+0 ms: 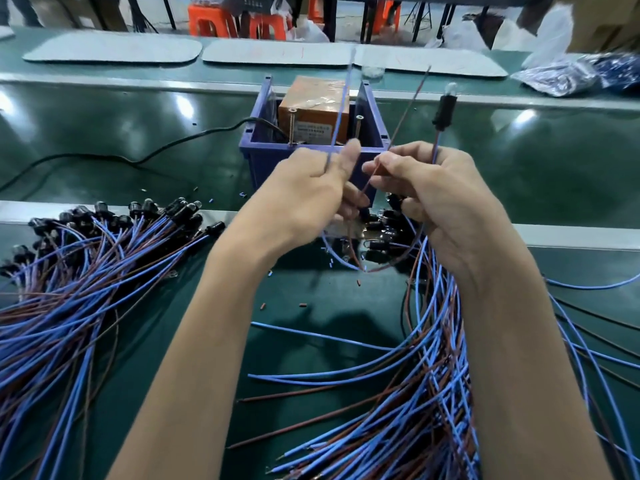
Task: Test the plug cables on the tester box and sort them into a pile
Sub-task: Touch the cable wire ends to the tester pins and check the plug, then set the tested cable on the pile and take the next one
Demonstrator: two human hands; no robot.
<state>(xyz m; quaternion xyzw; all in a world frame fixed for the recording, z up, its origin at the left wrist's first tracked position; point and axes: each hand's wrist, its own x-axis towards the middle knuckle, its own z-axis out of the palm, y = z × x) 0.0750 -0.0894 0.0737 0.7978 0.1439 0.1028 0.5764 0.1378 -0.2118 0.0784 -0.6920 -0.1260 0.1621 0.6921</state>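
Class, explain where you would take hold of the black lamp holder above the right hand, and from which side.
Probably pinch the black lamp holder across its barrel, from the right: it stands nearly upright above the right hand, glass bulb on top, brown wire rising to its left.

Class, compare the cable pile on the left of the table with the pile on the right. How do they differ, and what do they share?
The left pile lies untouched; the right pile runs under the right hand. The left pile shows black sockets bunched at its far end; the right pile shows bare wire tips at its near end. Both hold blue and brown wires.
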